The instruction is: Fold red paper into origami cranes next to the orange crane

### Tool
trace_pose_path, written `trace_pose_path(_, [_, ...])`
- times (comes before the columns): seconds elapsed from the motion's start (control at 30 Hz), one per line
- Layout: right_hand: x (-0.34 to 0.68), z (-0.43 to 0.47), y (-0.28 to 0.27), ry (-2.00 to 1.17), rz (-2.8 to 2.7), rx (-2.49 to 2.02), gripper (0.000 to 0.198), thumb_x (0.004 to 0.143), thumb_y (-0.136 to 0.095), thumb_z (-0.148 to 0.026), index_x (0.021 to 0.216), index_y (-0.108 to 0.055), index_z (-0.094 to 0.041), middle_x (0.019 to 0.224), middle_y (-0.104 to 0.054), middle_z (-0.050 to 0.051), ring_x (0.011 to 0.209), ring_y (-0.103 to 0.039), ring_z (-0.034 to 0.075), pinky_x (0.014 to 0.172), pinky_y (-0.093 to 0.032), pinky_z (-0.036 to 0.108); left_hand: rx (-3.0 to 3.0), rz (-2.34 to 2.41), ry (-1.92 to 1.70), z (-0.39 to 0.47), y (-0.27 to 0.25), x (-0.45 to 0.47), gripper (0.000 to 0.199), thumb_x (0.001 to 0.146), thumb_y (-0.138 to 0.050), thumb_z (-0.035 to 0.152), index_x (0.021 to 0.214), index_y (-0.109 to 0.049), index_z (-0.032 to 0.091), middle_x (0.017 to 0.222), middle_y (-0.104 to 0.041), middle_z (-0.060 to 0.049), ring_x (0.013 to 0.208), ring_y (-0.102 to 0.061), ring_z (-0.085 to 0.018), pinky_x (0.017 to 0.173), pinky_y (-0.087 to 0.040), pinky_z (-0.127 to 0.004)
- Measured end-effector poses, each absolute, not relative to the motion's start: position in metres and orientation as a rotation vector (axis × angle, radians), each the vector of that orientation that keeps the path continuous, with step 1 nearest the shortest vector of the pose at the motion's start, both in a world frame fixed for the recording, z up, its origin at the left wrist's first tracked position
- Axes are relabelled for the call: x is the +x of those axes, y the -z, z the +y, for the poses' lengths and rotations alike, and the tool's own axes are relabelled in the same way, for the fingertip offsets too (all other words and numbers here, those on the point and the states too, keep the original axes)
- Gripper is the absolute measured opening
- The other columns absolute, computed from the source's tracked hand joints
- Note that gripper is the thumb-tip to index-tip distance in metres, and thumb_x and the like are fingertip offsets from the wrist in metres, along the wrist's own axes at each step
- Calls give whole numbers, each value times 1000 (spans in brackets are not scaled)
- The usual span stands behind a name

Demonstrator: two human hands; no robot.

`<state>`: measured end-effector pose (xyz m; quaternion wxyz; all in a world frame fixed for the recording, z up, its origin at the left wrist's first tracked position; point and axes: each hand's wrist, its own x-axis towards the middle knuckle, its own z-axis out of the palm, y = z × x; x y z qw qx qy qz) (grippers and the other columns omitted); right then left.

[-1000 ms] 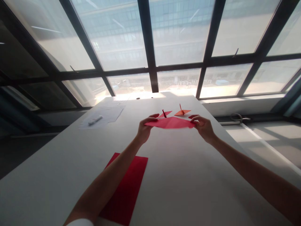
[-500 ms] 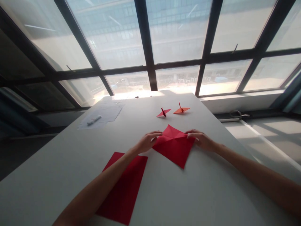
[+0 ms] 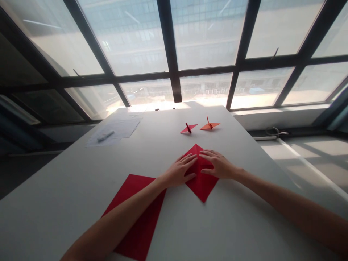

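A red sheet of origami paper (image 3: 203, 188) lies on the white table, one corner pointing away from me and one toward me, with a crease down its middle. My left hand (image 3: 181, 169) rests flat on its left half, fingers stretched out. On the right half lies my right hand (image 3: 217, 165), its fingers spread and palm down. The two hands nearly meet at the centre crease and cover the paper's side corners. Under my left forearm is a larger red sheet (image 3: 141, 232), partly hidden by the arm.
Beyond the paper stand a red paper crane (image 3: 188, 128) and an orange paper crane (image 3: 210, 125). At the far left, white sheets (image 3: 125, 130) lie with a whitish tube-like object (image 3: 106, 136) on them. Framed windows (image 3: 203, 87) rise past the table's far edge.
Both hands have moved inward from the paper's side edges and now lie flat on it. The paper has gone from raised and partly bent to a flatter, narrower diamond.
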<state>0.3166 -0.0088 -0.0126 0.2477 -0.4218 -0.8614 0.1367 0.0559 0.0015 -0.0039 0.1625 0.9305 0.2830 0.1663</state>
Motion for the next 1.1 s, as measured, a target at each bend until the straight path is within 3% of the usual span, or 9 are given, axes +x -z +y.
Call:
trace_pose_path(0.13, [310,-6,21,-362,-2453,-1165,66,86,-65,-49,145,-47,-26,148,-48,10,139,-39,33,114,-31,53,2748,940,-324,3,10,54,76,94,-52,50,156,-18,24,159,-29,-7,148,-23,-25,122,-17,-40])
trace_pose_path(0.27, [317,-4,27,-346,-2470,-1178,69,88,-61,-51,148,-41,-25,150,-45,9,141,-37,32,116,-29,51,2737,980,-283,8,16,52,79,93,-49,56,157,-15,24,160,-24,-6,148,-23,-23,122,-16,-37])
trace_pose_path(0.5, [325,-6,28,-302,-2446,-1129,61,89,-62,-46,145,-47,-26,148,-48,7,140,-40,31,116,-30,50,2713,973,-266,11,18,50,69,98,-41,54,156,-16,27,160,-21,-4,149,-20,-21,122,-13,-38])
trace_pose_path(0.8, [325,-5,26,-299,-2439,-1157,49,89,-63,-43,136,-56,-30,144,-52,5,137,-44,29,114,-32,51,2636,995,-349,11,14,50,68,94,-50,54,153,-30,27,156,-35,-4,146,-28,-22,121,-20,-40])
trace_pose_path(1.1, [328,-2,26,-256,-2424,-1156,37,92,-60,-38,128,-63,-31,139,-58,4,132,-50,28,112,-33,52,2600,1031,-354,15,19,46,58,99,-45,42,153,-30,27,158,-28,-4,148,-24,-22,122,-20,-43])
